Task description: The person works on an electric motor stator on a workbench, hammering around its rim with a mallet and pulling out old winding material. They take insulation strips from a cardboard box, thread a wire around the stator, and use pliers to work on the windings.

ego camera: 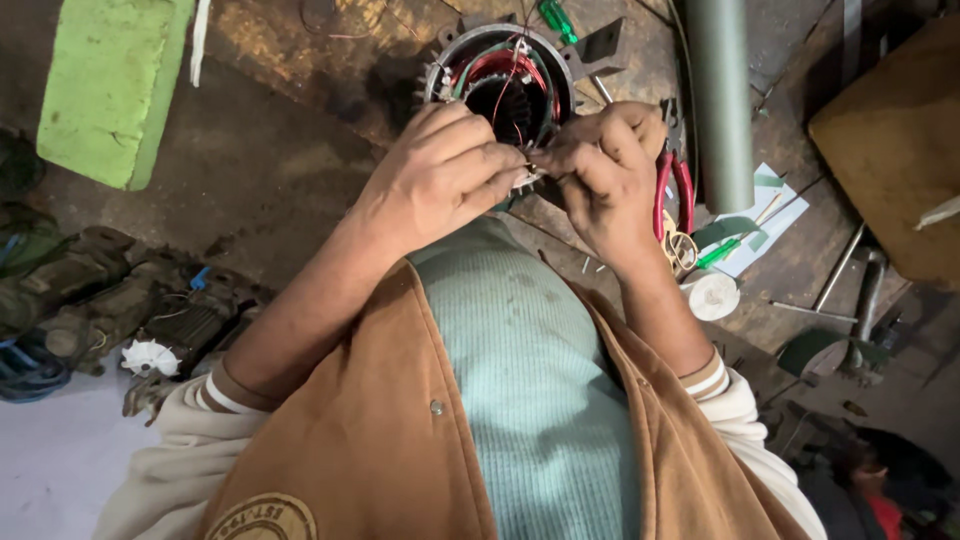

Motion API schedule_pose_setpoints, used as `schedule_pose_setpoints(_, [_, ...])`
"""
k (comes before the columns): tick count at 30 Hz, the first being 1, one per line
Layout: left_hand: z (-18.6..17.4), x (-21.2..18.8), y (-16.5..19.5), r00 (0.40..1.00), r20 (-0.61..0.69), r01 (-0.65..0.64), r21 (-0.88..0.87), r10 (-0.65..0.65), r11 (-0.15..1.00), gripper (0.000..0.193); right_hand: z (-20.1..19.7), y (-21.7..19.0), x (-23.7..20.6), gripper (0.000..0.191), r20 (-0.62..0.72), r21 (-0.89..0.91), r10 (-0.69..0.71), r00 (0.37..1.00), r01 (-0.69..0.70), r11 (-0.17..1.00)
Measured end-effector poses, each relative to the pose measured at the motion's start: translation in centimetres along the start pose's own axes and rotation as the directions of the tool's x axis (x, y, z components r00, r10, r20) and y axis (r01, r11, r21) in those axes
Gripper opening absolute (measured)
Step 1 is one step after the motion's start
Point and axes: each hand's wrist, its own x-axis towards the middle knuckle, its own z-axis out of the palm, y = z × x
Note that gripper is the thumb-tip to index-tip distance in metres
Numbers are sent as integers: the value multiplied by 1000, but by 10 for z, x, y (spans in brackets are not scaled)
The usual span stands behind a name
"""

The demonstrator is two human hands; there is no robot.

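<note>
— At twelve o'clock on the workbench [300,160], what have you got under your fingers?

— Your left hand [440,175] and right hand [605,170] meet at the near rim of the round motor stator [500,85], the one with red and green winding wires [505,65] looped inside its metal ring. Both hands are curled tight, thumbs and fingertips pressed together on something thin where they meet. It looks like a wire end, though the fingers hide it, so you cannot tell exactly what is pinched.

— Which step would you call this?

— By my reading, you are working a lead at the stator's six o'clock edge, twisting or joining it. The windings already sit in place, so this seems a finishing job on the connections.

— What does the next move ask of you?

— Steady, small finger work, I'd judge, keeping that pinch firm so the strand does not slip back among the coils. Your red-handled pliers [672,190] lie at three o'clock just beside your right hand, scissors [682,247] below them, and a roll of white tape [712,295] at four o'clock, all within easy reach.
</note>
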Motion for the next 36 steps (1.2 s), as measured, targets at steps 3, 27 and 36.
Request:
schedule_pose_setpoints(3, [5,2,0,999,-5,34,-18,-34,999,13,2,3,-3,21,-22,34,50,998,-50,998])
schedule_pose_setpoints(27, [-15,-1,18,997,54,38,246,-53,969,14,4,-2,-5,20,-42,113,72,997,-67,991])
schedule_pose_setpoints(36, [-10,-9,15,998,46,38,238,-50,971,13,-2,-7,-1,19,17,-1,6,1000,-6,1000])
